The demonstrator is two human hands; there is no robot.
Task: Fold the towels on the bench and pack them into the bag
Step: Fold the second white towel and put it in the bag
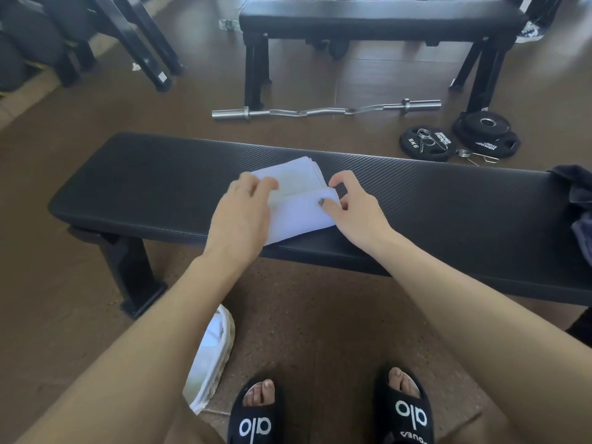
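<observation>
A white towel (298,213), partly folded with one layer doubled over, lies in the middle of the near black bench (153,187). My left hand (240,213) covers its left side, with the fingers curled over the top layer. My right hand (352,206) is at the towel's right edge, the thumb on the folded layer and the fingers curled round the corner. A white bag (211,357) with a woven rim lies on the floor below the bench, by my left foot. A dark blue cloth (576,200) lies at the bench's right end.
A curl bar (323,111) and weight plates (426,144) lie on the brown floor beyond the bench. A second black bench (381,19) stands further back, and dark rack legs (144,49) are at the back left. My feet in black slides (407,411) stand below.
</observation>
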